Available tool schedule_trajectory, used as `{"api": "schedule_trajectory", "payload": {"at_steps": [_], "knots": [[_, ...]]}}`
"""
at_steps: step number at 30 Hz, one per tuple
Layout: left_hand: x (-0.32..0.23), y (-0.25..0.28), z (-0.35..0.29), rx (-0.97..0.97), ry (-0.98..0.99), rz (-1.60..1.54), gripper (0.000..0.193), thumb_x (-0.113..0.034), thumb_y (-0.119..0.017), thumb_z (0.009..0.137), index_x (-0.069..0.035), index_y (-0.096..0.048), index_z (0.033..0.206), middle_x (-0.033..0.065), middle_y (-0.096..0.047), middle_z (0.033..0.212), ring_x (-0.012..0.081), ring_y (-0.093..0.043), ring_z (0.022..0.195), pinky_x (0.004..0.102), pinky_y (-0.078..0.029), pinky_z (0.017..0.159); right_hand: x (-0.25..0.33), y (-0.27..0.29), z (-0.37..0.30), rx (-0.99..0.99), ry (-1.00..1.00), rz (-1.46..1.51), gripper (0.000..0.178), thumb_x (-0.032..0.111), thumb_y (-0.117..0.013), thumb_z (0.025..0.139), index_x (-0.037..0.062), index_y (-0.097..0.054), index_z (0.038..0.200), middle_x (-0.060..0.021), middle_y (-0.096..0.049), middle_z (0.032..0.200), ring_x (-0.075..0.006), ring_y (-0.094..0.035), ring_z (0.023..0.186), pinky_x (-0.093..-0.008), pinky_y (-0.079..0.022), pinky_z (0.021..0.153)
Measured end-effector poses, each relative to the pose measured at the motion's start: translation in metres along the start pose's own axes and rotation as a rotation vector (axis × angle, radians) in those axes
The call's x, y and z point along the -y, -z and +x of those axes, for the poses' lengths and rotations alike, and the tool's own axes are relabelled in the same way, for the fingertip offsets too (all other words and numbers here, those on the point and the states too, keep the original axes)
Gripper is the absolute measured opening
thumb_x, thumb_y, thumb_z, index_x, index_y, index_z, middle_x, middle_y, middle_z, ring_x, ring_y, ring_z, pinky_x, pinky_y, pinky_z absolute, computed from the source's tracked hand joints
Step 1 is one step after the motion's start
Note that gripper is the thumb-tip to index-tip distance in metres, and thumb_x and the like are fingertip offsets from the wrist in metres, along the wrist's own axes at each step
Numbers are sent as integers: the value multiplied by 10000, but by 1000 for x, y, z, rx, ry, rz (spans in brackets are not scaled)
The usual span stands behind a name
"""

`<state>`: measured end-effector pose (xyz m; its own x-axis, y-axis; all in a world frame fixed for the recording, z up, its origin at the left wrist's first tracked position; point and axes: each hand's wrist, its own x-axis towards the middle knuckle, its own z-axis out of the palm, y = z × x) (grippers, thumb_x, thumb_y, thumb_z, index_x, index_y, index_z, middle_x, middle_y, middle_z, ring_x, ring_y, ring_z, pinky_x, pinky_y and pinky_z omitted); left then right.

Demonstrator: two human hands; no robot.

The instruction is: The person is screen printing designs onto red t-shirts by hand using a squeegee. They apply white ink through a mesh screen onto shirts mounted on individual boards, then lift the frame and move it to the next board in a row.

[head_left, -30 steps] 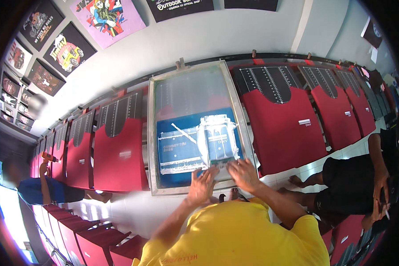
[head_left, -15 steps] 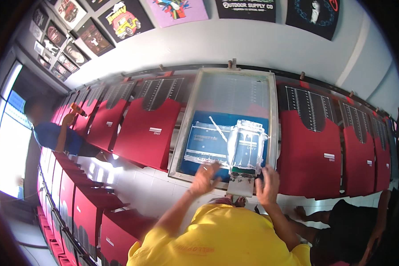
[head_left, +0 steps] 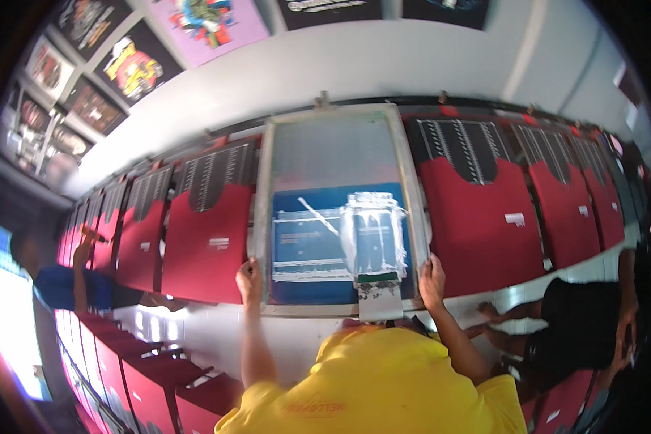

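Printing screen [head_left: 265, 210] sits at the middle of the scene in the head view, its long sides running from near to far. Its frame is pale; the mesh is greyish at the far end and blue across the near part. White ink [head_left: 369, 199] lies in streaks and bars over the blue, thickest on the right. The left hand [head_left: 249, 281] is narrow, its fingers curled in on the left side of the frame by the near corner. The right hand [head_left: 432, 282] is likewise narrow and holds the right side, level with the left one. Whether the frame rests on what lies beneath or is slightly raised cannot be told. Between the hands and apart from both, a squeegee [head_left: 380, 300] lies right of the middle, its dark green edge toward the far side and its pale body reaching over the near rim. To the left and right stand black boards [head_left: 210, 177] with white graduated lines, covered on their near parts by red cloths [head_left: 481, 217]. At the far left a person in blue [head_left: 65, 287] holds an orange tool [head_left: 92, 233]; at the right is another person in black [head_left: 582, 325]
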<state>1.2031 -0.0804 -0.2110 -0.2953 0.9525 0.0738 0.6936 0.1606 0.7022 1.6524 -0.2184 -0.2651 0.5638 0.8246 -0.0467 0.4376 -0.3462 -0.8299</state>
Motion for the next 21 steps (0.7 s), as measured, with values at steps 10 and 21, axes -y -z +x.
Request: {"api": "schedule_trajectory", "payload": {"at_steps": [10,21], "knots": [[-100,48,-30,85,8,-126,545,-465,-439,1011,-32,-540,695,16,-447,559,125,-414,523,365,-346,484,20,31,0,-114,17,237,287,84,-514,951,-12,-600,1208,-244,-658,1087,-378,-656,1003,-388,-505,870],[76,-41,29,87,-124,-371,407,-360,-577,984,-43,-521,735,-71,-386,641,58,-335,610,283,-257,519,4,-2,-20,-239,170,227,282,-10,-509,901,-39,-614,1161,-181,-678,953,-215,-661,845,-306,-508,765]]}}
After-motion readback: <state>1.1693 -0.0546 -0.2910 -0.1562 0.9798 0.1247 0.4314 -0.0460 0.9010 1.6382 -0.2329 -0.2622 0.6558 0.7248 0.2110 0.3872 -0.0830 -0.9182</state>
